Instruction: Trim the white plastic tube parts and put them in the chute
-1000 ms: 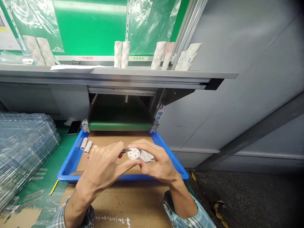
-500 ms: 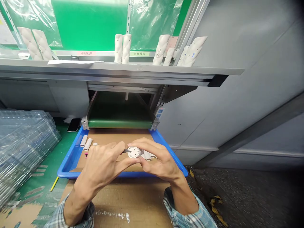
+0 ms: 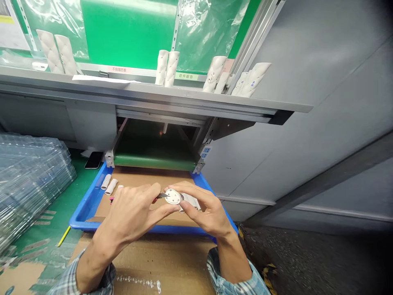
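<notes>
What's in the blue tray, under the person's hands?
The blue tray is lined with brown cardboard. Two white tubes and a pink scrap lie by the left hand, and more white tubes show beneath the right hand. What lies directly beneath the hands is hidden.

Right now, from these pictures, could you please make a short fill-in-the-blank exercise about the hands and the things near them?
1. The right hand holds a white round part, and a small pointed tool reaches it from the ____ side.
2. The tray under the hands is ____.
3. The tray's floor is lined with ____.
4. The belt beyond the tray is ____.

Missing words: left; blue; cardboard; green.
</notes>
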Available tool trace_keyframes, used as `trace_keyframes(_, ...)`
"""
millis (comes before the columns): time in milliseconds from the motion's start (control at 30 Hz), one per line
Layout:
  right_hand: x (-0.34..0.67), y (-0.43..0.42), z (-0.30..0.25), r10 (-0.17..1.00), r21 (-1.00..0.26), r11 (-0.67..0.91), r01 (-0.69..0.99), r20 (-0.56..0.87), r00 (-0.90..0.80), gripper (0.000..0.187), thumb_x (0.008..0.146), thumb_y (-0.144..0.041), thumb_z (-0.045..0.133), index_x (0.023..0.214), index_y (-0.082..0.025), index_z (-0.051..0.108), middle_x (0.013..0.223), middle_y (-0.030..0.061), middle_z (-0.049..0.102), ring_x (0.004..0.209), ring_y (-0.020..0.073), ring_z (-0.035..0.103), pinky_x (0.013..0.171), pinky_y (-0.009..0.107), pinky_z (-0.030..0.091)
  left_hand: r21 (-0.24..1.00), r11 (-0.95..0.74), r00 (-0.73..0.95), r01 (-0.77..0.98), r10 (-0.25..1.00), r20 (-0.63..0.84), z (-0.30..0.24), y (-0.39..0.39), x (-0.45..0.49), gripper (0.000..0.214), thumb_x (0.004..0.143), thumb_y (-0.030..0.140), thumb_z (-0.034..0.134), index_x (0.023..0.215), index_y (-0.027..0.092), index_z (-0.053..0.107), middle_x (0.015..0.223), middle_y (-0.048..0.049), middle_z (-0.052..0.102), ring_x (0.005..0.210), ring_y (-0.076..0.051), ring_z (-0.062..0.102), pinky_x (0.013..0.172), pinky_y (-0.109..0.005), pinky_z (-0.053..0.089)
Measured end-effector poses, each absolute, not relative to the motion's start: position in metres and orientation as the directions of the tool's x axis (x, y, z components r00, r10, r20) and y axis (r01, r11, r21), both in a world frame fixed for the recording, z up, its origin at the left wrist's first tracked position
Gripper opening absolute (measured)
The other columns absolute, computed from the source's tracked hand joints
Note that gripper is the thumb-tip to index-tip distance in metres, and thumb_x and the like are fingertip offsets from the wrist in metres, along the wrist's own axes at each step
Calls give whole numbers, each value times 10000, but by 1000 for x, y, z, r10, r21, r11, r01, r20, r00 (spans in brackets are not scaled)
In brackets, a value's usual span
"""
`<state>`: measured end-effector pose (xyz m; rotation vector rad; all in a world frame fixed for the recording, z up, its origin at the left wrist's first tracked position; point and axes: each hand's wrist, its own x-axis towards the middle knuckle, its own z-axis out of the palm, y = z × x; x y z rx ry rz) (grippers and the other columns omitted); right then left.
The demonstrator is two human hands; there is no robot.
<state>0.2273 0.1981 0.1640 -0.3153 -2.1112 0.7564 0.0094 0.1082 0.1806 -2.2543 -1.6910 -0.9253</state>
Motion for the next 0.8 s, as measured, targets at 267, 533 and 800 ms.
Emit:
trace_keyframes(267,230,199,163,430,-603,794,-81,651,-625,304,1091,-297,646,1377,-287,749,1218,82,813,1096,234,773,962,367,643,238,-334,155,912,819,553,178,110,10,585,1063,717,529,741,230,502,605,18,659,517,-190,607,550,-316,154)
trace_keyframes(533,229,199,165,411,-587,804,-100,669,-619,318,1085,-256,656,1388,-303,742,1274,73,801,1171,232,756,1036,376,626,182,-365,211,913,805,555,179,107,9,575,1116,674,443,764,228,534,649,4,715,518,-198,606,552,-323,136)
trace_keyframes(800,225,198,163,400,-503,864,-38,730,-554,391,1058,-251,714,1443,-315,698,1270,84,746,1151,229,730,988,351,630,202,-289,148,936,843,518,181,105,13,541,1082,688,521,807,224,557,707,11,732,577,-222,677,557,-302,154)
